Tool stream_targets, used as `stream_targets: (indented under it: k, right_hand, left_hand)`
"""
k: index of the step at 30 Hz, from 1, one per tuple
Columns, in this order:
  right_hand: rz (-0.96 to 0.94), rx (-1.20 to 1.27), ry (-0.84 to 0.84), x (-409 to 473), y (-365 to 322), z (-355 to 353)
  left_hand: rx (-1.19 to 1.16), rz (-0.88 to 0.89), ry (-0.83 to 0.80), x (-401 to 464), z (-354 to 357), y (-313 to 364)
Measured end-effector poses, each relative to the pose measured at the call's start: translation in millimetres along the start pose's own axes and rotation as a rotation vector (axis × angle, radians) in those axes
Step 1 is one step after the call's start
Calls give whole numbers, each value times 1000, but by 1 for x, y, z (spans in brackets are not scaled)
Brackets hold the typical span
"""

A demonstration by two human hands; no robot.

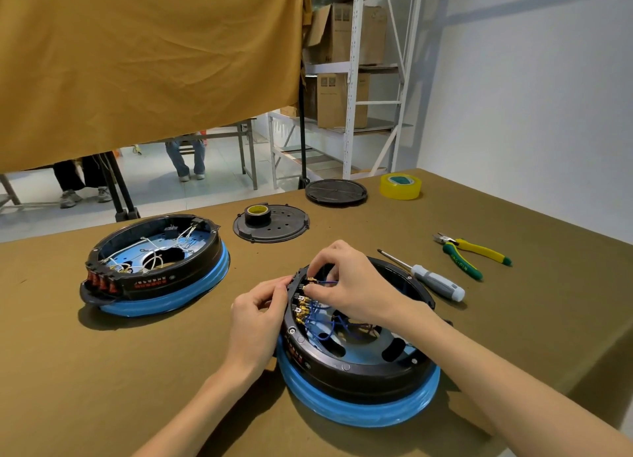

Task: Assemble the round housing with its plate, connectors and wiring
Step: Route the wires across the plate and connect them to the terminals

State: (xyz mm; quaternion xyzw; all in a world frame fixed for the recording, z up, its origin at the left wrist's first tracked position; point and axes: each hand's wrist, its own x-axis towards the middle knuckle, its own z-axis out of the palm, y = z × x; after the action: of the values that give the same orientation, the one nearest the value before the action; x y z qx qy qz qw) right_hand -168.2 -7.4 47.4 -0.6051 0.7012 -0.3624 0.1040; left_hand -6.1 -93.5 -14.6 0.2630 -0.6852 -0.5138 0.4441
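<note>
Round housing (356, 364) near table's (102, 371) front edge, blue wires (323, 323) and brass connectors (303, 307) inside. Right hand (346, 282) pinching 1 connector at rim; left hand (255, 314) gripping outer rim. 2nd housing (154, 264) at left edge, screwdriver (428, 276) and pliers (471, 251) toward right edge.

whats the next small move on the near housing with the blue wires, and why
Probably push the connector pinched by the right hand onto its terminal, since the left hand grips the near housing rim there and lower blue wires look already attached.
</note>
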Motion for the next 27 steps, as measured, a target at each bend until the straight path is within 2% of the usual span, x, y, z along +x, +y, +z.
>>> stream_targets:
  k: [3,8,15,27]
  right_hand:
    - [-11,-97,-67,-10,-4,2]
    - [23,-171,-82,-9,-12,8]
    - [-17,-145,-307,5,-4,-19]
    - [-10,-79,-279,6,0,-17]
  left_hand:
    - [21,25,-4,1,0,-3]
    - [11,32,-16,0,-2,-4]
    - [16,33,-22,1,-2,-4]
    - [38,45,24,1,-2,-5]
